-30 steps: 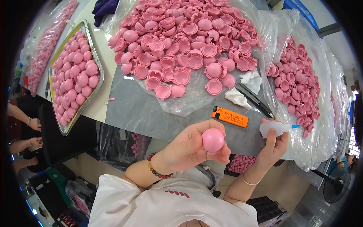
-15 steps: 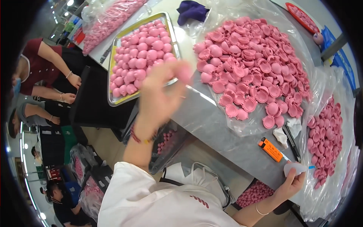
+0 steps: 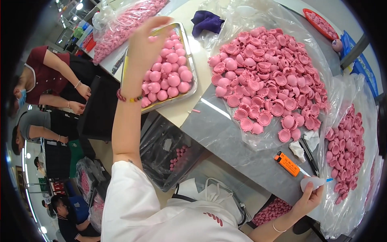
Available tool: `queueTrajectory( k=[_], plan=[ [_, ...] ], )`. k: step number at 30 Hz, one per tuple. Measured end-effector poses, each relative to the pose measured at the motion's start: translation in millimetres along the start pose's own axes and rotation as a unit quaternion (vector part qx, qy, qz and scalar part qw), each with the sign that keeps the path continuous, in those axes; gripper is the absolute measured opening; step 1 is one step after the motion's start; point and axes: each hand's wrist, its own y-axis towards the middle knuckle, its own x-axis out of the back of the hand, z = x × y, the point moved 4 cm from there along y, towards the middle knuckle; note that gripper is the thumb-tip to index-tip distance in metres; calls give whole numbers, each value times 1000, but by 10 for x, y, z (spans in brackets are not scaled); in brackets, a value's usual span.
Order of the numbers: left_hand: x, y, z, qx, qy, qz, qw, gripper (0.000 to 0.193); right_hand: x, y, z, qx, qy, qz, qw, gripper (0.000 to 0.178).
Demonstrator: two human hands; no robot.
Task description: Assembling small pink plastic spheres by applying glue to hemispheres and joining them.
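Right hand: low over the table, fingers curled snugly around the bottle.
Bottle: white and soft-looking, blue tip pointing outward – gripped by its body, presumably so the palm can squeeze it and the tip stays free.
Orange lighter: flat beside the bottle, probably left there for an easy reach.
Knife: black, lying next to white tissue; both sit at the pile's edge, seemingly parked out of the way.
Pink half-shells: heaped loose on clear plastic, which likely keeps them together and off the surface.
Left hand: stretched far out over the tray, blurred; its fingers look loosely parted, with no ball clearly gripped.
Tray: shallow metal; its raised rim probably stops round things rolling away.
Pink balls: closed ones, massed inside the tray, some hidden behind the forearm and hand.
Purple cloth: crumpled beyond the tray's corner – apparently just set aside.
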Motion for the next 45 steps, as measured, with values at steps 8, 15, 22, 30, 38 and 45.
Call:
queueTrajectory(
  k=[8, 15, 22, 30, 38, 45],
  plan=[
    [-1058, -718, -631, -127, 57, 227, 964, 22, 28, -43, 12, 25, -16, 23, 999, 29],
    [-1122, -620, -546, 51, -201, 207, 956, 15, 18, -25, 42, 20, -11, 9, 1000, 26],
    [-912, -587, -756, -43, -85, 168, 981, 20, 18, -14, 62, 29, -4, 6, 1000, 29],
    [-823, -1233, -647, 27, -2, 224, 974, 22, 17, -60, 99, 14, 3, 0, 1000, 29],
    [-878, -1541, -1163, 162, -528, 167, 816, 28, -104, -284, 205, 53, 348, -61, 934, 50],
    [-1362, -2064, -1741, 169, -793, 258, 525, 26, -344, -144, 504, 116, 467, 47, 876, 45]
  ],
)
